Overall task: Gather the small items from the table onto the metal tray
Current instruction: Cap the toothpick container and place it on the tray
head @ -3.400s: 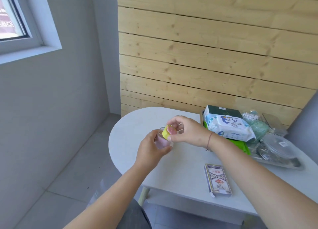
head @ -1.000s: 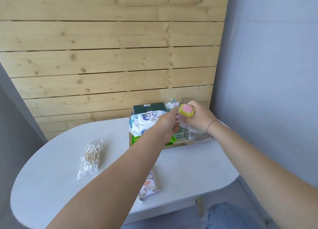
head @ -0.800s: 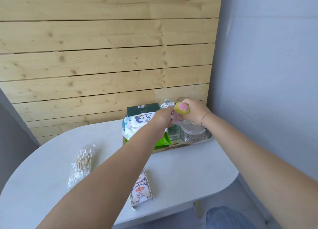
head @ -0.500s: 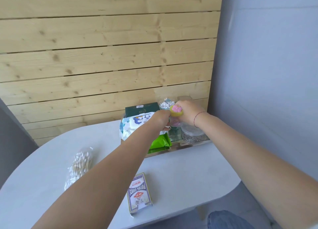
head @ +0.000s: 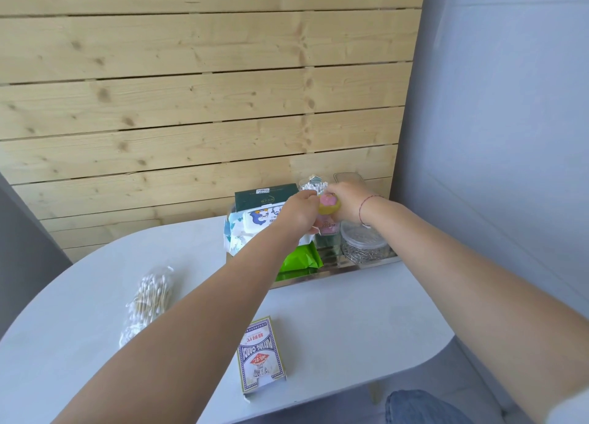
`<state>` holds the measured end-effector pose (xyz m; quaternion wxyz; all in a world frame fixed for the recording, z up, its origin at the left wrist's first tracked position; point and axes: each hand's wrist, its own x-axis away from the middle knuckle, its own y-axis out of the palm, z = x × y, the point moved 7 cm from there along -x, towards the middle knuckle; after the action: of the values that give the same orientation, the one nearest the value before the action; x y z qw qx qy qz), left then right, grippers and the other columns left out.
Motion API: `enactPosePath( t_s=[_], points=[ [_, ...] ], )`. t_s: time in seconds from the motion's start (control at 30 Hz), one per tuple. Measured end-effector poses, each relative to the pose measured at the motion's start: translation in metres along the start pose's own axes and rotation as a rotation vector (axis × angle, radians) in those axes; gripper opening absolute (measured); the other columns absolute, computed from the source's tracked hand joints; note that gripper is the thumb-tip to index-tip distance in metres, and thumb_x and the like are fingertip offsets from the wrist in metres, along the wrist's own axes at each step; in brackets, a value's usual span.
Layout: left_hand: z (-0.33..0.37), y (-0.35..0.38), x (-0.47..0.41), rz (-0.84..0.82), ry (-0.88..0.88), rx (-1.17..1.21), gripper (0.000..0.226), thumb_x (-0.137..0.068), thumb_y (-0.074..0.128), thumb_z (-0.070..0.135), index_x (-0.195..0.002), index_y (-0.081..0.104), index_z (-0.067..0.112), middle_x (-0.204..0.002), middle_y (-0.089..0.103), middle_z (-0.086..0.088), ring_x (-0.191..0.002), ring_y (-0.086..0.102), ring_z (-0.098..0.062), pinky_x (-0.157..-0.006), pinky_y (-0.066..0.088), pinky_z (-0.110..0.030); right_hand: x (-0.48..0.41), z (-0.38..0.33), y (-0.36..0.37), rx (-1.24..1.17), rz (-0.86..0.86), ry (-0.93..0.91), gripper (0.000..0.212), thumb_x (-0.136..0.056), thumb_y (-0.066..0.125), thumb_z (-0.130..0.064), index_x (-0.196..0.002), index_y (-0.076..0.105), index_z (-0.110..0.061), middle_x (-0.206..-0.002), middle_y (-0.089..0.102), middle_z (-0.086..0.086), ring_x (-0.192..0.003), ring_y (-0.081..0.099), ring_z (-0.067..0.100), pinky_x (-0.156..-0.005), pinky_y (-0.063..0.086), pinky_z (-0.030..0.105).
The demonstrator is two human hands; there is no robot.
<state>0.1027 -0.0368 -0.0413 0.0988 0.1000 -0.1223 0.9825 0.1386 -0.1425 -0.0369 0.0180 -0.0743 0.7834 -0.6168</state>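
Both hands meet over the metal tray at the table's far side. My right hand grips a small yellow and pink item. My left hand holds the clear pink box just below it. On the tray lie a wet wipes pack, a dark green box, a green packet and a clear tub of paper clips. A bag of cotton swabs and a playing card box lie on the table.
A wooden slat wall stands right behind the tray, and a grey wall closes the right side. Cotton swabs in a clear cup and a clear lid sit at the tray's back. The table's rounded front edge is near my knee.
Both hands carried the yellow and pink item and the pink box from the table's left part over to the tray. In the last second they sank slightly towards the tray.
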Motion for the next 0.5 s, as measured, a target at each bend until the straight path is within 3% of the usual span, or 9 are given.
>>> enactPosePath(
  t_s=[0.07,0.1,0.2,0.27,0.33,0.43,0.5],
  points=[
    [0.0,0.005,0.002,-0.034,-0.031,-0.021,0.016,-0.094,0.045,0.015,-0.088,0.06,0.016,-0.082,0.06,-0.005,-0.057,0.051,-0.015,-0.055,0.043,-0.022,0.0,0.0,0.005,0.04,-0.007,0.0,0.023,-0.074,0.066,-0.012,-0.095,0.061,-0.021,-0.095,0.046,0.002,-0.084,0.053,0.025,-0.07,0.041,0.028],
    [-0.001,0.007,0.002,-0.044,-0.054,-0.05,0.01,-0.092,0.051,0.016,-0.087,0.059,0.013,-0.077,0.059,-0.006,-0.055,0.05,-0.015,-0.052,0.044,-0.02,0.001,0.0,0.007,0.057,-0.009,0.003,0.024,-0.075,0.067,-0.013,-0.098,0.062,-0.018,-0.098,0.043,0.002,-0.087,0.053,0.025,-0.073,0.041,0.028],
    [-0.005,0.008,-0.005,-0.045,-0.111,-0.153,0.012,-0.091,0.052,0.018,-0.093,0.056,0.007,-0.065,0.056,-0.008,-0.05,0.048,-0.016,-0.039,0.044,-0.017,0.003,0.002,0.011,0.083,0.044,0.018,0.038,-0.076,0.068,-0.016,-0.111,0.054,-0.011,-0.104,0.051,0.001,-0.09,0.052,0.023,-0.077,0.041,0.031],
    [-0.008,0.009,-0.009,-0.054,-0.123,-0.211,0.017,-0.093,0.05,0.019,-0.092,0.057,0.004,-0.061,0.056,-0.008,-0.049,0.051,-0.018,-0.049,0.046,-0.021,0.007,0.004,0.013,0.105,0.081,0.028,0.044,-0.077,0.067,-0.019,-0.114,0.045,-0.009,-0.099,0.05,0.001,-0.087,0.048,0.023,-0.088,0.04,0.037],
    [-0.01,0.013,-0.008,-0.086,-0.13,-0.22,0.021,-0.094,0.051,0.021,-0.091,0.055,0.001,-0.062,0.056,-0.01,-0.051,0.053,-0.019,-0.049,0.049,-0.022,0.009,0.005,0.016,0.144,0.106,0.029,0.044,-0.078,0.065,-0.021,-0.115,0.045,-0.009,-0.107,0.052,0.005,-0.098,0.051,0.024,-0.096,0.036,0.042],
    [-0.013,0.018,-0.007,-0.121,-0.145,-0.231,0.03,-0.096,0.05,0.025,-0.105,0.056,-0.003,-0.065,0.055,-0.012,-0.054,0.055,-0.019,-0.038,0.05,-0.016,0.011,0.006,0.019,0.162,0.132,0.01,0.039,-0.078,0.062,-0.021,-0.113,0.047,-0.011,-0.118,0.049,0.008,-0.112,0.049,0.024,-0.098,0.032,0.041],
    [-0.015,0.02,-0.008,-0.126,-0.147,-0.246,0.039,-0.097,0.048,0.027,-0.116,0.054,-0.007,-0.066,0.056,-0.011,-0.055,0.057,-0.018,-0.047,0.053,-0.02,0.01,0.007,0.021,0.164,0.142,0.006,0.036,-0.08,0.06,-0.02,-0.113,0.047,-0.012,-0.119,0.048,0.007,-0.114,0.048,0.024,-0.097,0.031,0.04]
  ],
)
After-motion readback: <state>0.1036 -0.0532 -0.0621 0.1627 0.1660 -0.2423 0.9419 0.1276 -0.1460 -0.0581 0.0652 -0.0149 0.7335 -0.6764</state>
